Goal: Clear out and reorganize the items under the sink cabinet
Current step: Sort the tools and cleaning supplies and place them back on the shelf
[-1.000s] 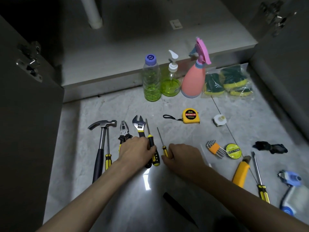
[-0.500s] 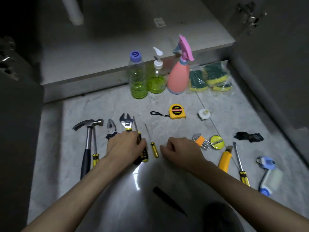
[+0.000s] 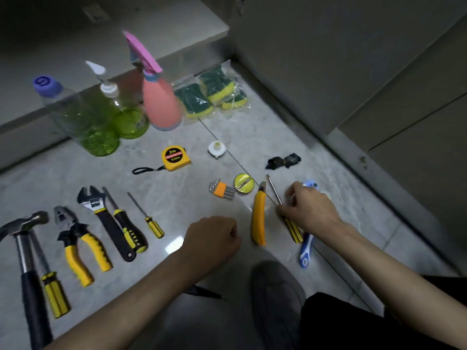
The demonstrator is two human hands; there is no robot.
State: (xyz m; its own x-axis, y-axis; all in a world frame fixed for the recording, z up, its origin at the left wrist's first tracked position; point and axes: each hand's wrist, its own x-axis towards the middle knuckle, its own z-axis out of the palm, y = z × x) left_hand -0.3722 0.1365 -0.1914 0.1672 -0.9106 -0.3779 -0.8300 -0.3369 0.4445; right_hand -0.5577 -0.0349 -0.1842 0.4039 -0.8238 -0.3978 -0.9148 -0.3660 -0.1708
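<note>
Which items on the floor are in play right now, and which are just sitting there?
In play:
- right hand, gripping the screwdriver
- row of sorted tools: hammer, pliers, wrench

Lying about:
- left hand, curled, holding nothing
- utility knife
- tape measure
- spray bottle
- sponges

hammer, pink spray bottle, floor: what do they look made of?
Hammer: head and neck look like bare polished steel, going by the grey sheen; the grip is matt black, probably rubber or plastic.
Pink spray bottle: opaque, smooth, likely plastic.
Floor: glossy grey veined tile with a joint line and a light reflection; marble or marble-look ceramic, can't tell which.
</note>
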